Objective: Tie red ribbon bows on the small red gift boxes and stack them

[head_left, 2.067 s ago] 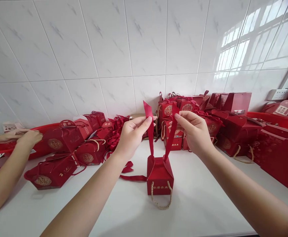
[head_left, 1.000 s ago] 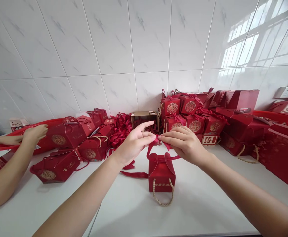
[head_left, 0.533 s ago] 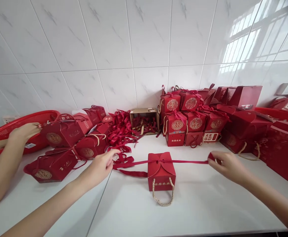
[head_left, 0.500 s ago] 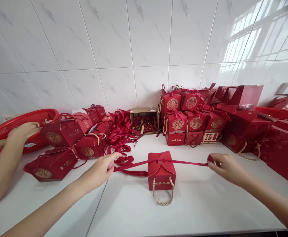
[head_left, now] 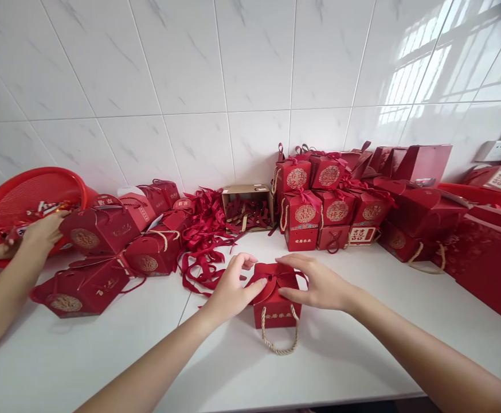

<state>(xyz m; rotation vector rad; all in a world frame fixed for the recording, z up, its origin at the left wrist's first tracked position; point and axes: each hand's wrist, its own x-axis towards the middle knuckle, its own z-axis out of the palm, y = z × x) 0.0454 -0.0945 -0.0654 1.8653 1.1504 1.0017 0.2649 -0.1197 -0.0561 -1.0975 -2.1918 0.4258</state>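
Note:
A small red gift box (head_left: pixel 277 317) with gold characters stands upright on the white table, its beige rope handle (head_left: pixel 280 351) hanging down the front. A red ribbon (head_left: pixel 273 279) crosses its folded top flaps. My left hand (head_left: pixel 237 289) is at the box's left side, fingers apart, thumb against the top flap. At the right side is my right hand (head_left: pixel 314 282), its fingers spread over the top's back and front edges. A ribbon loop shows beside the right fingers; the ribbon's ends are partly hidden by my hands.
Loose red ribbons (head_left: pixel 205 229) lie behind left, beside an open cardboard box (head_left: pixel 248 192) of ribbon pieces. Stacked red gift boxes (head_left: pixel 304 215) stand behind right, more (head_left: pixel 91 281) at left. Another person's hand (head_left: pixel 46 232) reaches by a red basket (head_left: pixel 31 178).
Both my hands have moved inward from the stretched ribbon's ends to the box's top. The ribbon is no longer pulled taut sideways. The other person's basket has tilted, showing its contents.

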